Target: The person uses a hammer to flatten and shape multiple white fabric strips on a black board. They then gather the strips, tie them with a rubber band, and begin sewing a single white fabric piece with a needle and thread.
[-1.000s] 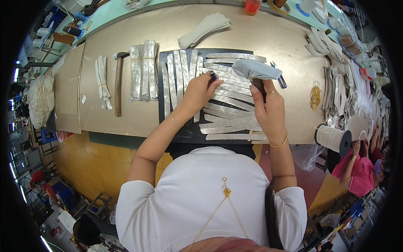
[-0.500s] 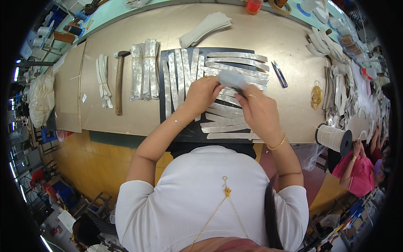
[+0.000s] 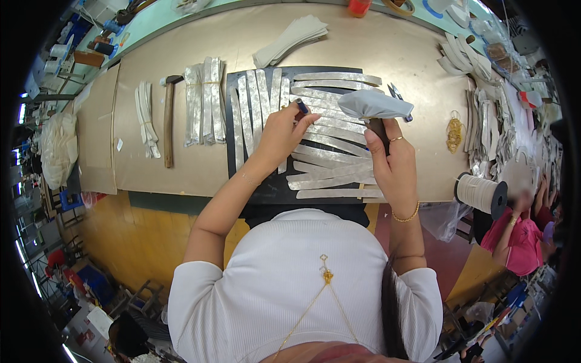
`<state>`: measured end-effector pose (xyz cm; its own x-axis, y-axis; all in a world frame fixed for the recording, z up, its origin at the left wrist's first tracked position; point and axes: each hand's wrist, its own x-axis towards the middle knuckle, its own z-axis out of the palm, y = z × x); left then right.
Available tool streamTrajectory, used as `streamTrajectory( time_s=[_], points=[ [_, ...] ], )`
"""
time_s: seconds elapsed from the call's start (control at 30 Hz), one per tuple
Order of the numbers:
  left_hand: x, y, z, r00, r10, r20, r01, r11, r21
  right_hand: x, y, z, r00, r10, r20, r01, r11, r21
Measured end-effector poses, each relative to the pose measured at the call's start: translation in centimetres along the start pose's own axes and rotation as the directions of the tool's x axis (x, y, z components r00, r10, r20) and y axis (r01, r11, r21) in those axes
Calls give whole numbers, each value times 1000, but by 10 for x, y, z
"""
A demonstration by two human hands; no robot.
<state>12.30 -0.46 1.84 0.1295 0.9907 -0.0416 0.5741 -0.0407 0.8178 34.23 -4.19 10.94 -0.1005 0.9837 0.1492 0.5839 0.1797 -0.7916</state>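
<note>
My right hand [image 3: 394,158] is closed round the dark handle of a hammer-shaped tool. The tool's wide head [image 3: 376,104] is covered in smooth pale grey-blue wrapping and hangs over the strips. My left hand [image 3: 283,130] pinches a short dark blue pen-like stick [image 3: 302,106], held upright, its lower end hidden by the fingers. Beneath both hands, silvery mottled strips [image 3: 333,132] lie spread across a black mat [image 3: 257,189]. Several stand lengthwise on the left; the others lie crosswise on the right, some overlapping.
Left of the mat are banded strip bundles [image 3: 206,103] and a wooden-handled hammer [image 3: 169,121]. Pale cut pieces [image 3: 290,41] are stacked at the back. Snips [image 3: 394,92], yellow loops [image 3: 454,134] and a spool of white tape [image 3: 478,196] lie right. A co-worker in pink [image 3: 514,245] sits beyond.
My hands have drawn apart. The tool has moved right and slightly down with my right hand, its head turned crosswise. My left hand has shifted slightly left, and the blue stick now shows.
</note>
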Motion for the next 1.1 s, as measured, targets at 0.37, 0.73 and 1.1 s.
streamTrajectory(
  time_s=[0.37, 0.73, 1.1],
  points=[
    [-5, -7, 8, 995, 103, -12, -102, 993, 58, -1, 2, 4, 1000, 15, 18, -15, 1000, 0],
    [-7, -2, 13, 966, 259, -23, -252, 954, 166, 3, -11, -6, 999, -33, 30, 33, 999, 7],
    [-11, 3, 9, 947, 320, 35, -321, 927, 195, -2, -7, 11, 957, -138, 255, 202, 947, -248]
  ],
)
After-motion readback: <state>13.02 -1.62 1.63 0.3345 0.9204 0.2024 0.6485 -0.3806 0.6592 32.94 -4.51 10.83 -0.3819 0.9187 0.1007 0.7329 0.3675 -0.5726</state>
